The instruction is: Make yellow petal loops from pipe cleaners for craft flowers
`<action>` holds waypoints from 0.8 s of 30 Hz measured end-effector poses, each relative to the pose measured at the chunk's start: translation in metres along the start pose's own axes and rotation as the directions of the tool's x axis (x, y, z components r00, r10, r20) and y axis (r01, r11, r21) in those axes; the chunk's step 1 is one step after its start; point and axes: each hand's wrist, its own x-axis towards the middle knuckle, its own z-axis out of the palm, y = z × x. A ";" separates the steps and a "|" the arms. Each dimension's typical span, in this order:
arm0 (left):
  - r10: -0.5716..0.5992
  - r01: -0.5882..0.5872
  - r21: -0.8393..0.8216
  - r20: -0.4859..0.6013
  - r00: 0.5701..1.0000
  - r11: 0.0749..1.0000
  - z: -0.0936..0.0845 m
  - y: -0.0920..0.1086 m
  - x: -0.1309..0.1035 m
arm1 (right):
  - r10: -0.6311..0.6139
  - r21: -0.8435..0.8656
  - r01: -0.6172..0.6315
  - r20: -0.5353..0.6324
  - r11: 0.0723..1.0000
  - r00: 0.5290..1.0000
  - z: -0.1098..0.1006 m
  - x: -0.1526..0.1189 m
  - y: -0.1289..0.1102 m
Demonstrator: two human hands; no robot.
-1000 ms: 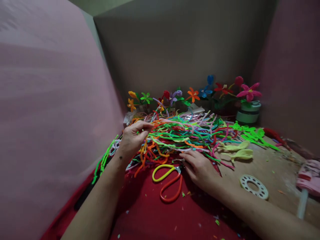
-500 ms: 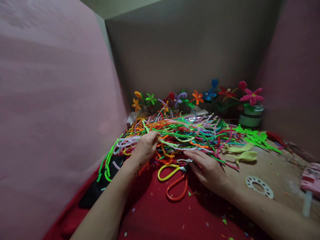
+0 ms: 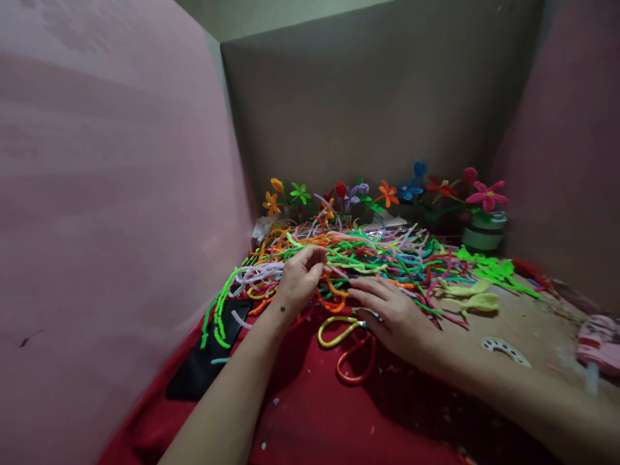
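My left hand (image 3: 304,274) is closed in a pinch at the front of a heaped pile of coloured pipe cleaners (image 3: 368,253). A pale pink pipe cleaner (image 3: 335,272) runs from its fingertips toward my right hand (image 3: 394,316). The right hand lies palm down with fingers stretched out, the tips close to that strand's end; whether they touch it I cannot tell. Below the fingers lie scissors with one yellow and one red loop handle (image 3: 356,381), their blades hidden. Orange pipe cleaners (image 3: 332,305) curl between the hands.
Pipe-cleaner flowers (image 3: 487,196) stand along the back, some by a pale green pot (image 3: 484,231). At right lie yellow leaf shapes (image 3: 472,302), a white holed ring (image 3: 506,349) and a pink tool (image 3: 600,342). A black flat object (image 3: 194,371) rests on red cloth (image 3: 300,426) at left.
My left hand has shifted right and now pinches a pale pink strand, away from the green and white ones it was at. My right hand has come slightly left, over the scissors. The view has tilted slightly.
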 end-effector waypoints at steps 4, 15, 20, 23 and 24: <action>0.046 -0.047 -0.029 -0.007 0.999 0.998 0.001 0.001 -0.001 | 0.049 -0.063 -0.049 -0.011 0.997 0.999 0.019 0.032 0.002; 0.205 -0.203 0.033 -0.043 0.978 0.979 0.000 0.006 -0.009 | 0.232 -0.351 -0.185 0.095 0.918 0.968 0.072 0.063 0.043; 0.132 -0.203 -0.173 -0.350 0.927 0.964 -0.020 0.016 -0.002 | 0.296 -0.359 -0.236 0.119 0.903 0.948 0.072 0.063 0.055; 0.202 -0.340 -0.171 -0.537 0.819 0.925 -0.034 0.015 0.004 | 0.317 -0.353 -0.253 0.135 0.901 0.939 0.075 0.060 0.058; 0.214 -0.380 -0.180 -0.580 0.786 0.907 -0.037 0.015 0.006 | 0.310 -0.351 -0.244 0.144 0.904 0.940 0.076 0.059 0.058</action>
